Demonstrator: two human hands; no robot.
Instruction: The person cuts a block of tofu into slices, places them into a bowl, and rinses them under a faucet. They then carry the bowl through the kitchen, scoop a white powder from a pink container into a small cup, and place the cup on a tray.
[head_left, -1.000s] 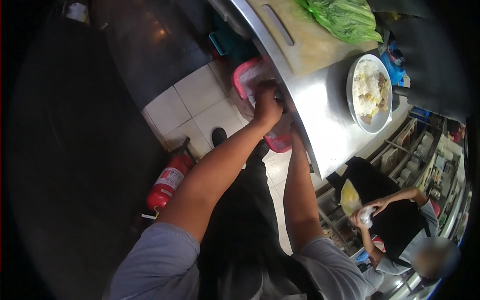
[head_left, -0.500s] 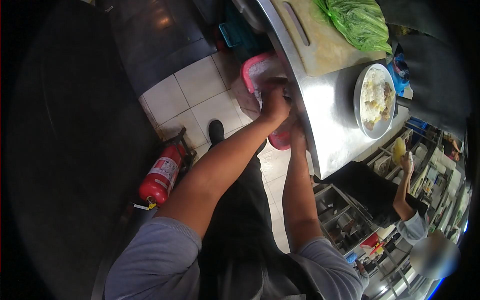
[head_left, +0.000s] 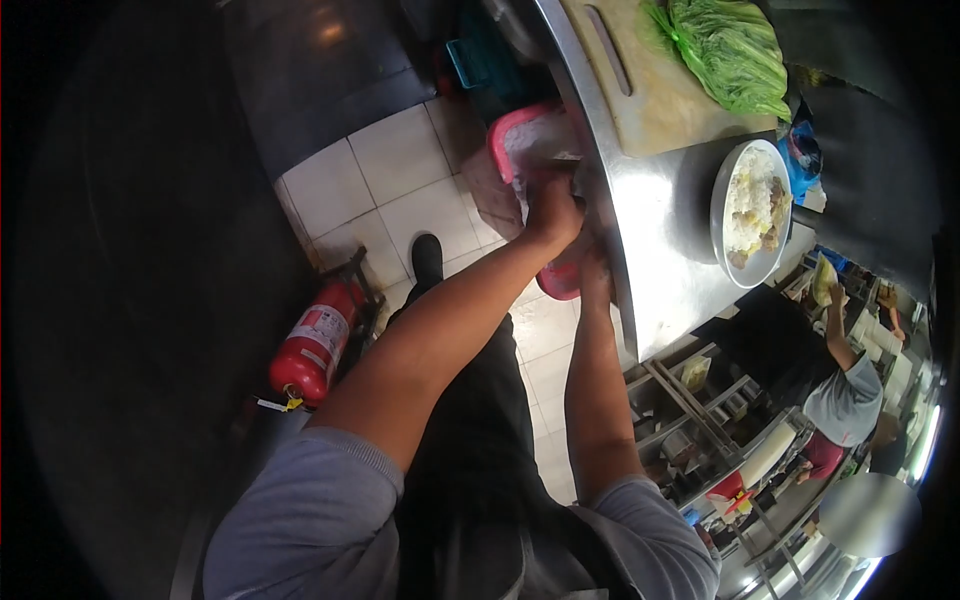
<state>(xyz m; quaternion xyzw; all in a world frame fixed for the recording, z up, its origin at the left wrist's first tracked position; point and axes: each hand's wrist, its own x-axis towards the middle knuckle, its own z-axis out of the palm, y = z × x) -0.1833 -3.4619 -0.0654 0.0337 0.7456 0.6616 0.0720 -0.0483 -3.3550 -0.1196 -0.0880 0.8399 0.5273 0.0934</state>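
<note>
A white-tiled floor (head_left: 400, 180) fills the middle of the view, with dark, dim surfaces closing in on its left and top. A stainless-steel counter (head_left: 660, 230) runs down the right side, its edge slanting toward the person. A pale cutting board (head_left: 660, 90) lies at the counter's far end with a green bag of leafy vegetables (head_left: 735, 50) on top of it. Nearer sits a white plate (head_left: 714, 210) of rice and chunks of food. Beyond the counter, open metal shelving (head_left: 690, 400) holds containers, and a co-worker (head_left: 845, 390) in a grey shirt and dark apron stands there with an arm raised.

A red fire extinguisher (head_left: 310, 345) lies tilted on the floor at the left, well apart from the counter.

The pink tub (head_left: 505, 135) sits low on the floor, against the counter's edge and partly tucked under it. The left hand (head_left: 553, 207) hovers over the tub with fingers curled shut; what they grip cannot be told. The right hand (head_left: 596, 268) is just beside it, mostly hidden by the counter edge, so its grip cannot be told.
</note>
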